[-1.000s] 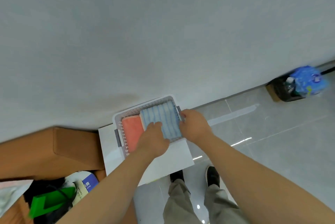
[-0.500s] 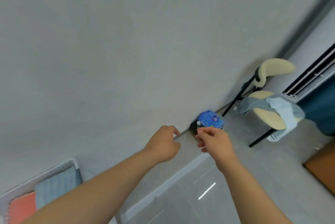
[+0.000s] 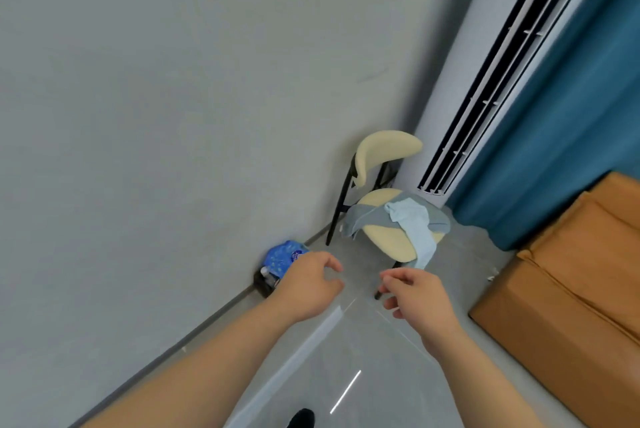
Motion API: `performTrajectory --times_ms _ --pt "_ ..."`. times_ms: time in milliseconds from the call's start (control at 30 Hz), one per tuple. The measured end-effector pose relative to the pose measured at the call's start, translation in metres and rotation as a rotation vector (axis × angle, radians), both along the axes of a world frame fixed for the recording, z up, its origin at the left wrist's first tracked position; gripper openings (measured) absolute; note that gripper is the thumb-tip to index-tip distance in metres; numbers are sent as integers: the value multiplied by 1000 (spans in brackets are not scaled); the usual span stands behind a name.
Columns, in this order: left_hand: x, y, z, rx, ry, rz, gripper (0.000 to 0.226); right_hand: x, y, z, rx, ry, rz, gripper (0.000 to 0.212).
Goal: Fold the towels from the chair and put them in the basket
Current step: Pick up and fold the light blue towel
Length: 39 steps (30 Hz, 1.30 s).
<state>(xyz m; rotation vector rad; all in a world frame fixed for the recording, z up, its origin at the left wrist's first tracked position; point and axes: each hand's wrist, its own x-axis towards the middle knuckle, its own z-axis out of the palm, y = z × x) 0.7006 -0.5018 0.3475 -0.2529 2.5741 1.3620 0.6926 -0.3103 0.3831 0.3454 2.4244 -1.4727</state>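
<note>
**Q:** How do the fingers lie in the head view?

**A:** On the left hand [image 3: 306, 289] the fingers [image 3: 330, 261] are loosely curled with a gap to the thumb, and they hold nothing. The right hand [image 3: 420, 299] is the same: relaxed, half-bent fingers with the thumb apart from them, and nothing in its grasp. The two hands are side by side with a gap between them, held above the floor [image 3: 346, 375]. Both bare forearms run back to the near edge.

**Q:** Where are the towels?

**A:** They are beyond the hands, on the chair [image 3: 388, 150], which has cream pads and a black frame. A grey-blue towel [image 3: 363, 216] lies crumpled across the seat and hangs over its left edge. A pale blue towel [image 3: 414, 223] lies over it and trails down the near right side of the seat. Neither hand touches the towels or the chair.

**Q:** What surrounds them?

**A:** A grey wall [image 3: 173, 116] fills the left. At its foot, just beyond the left hand, is a blue patterned bag [image 3: 282, 254] in a dark container [image 3: 261, 284] (contents unclear). Behind the chair stands a tall white unit with black slats [image 3: 502, 64], with a teal curtain [image 3: 571, 116] to its right. A cardboard box [image 3: 571, 289] sits on the right. The tip of a dark shoe [image 3: 301, 419] shows at the near edge.
</note>
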Motion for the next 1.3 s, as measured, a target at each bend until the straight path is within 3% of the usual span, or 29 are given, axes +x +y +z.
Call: performTrajectory --times_ms 467,667,800,900,1033,1200,1300 --pt "-338 209 -67 166 -172 14 12 -325 230 -40 191 -126 32 14" --pt "-440 281 -86 127 -221 25 14 -454 305 -81 186 -226 91 13" --pt "-490 320 -125 70 -242 145 13 -549 346 -140 205 -282 254 13" --pt "-503 354 -150 78 -308 351 13 -607 368 -184 268 -346 410 14" --pt "-505 409 -164 170 -343 582 16 -651 388 -227 403 -420 702 14" --pt "-515 451 -183 140 -334 671 13 -688 400 -265 574 -397 997 11" --pt "-513 472 -211 152 -344 744 12 -699 400 -300 692 -316 1183 27"
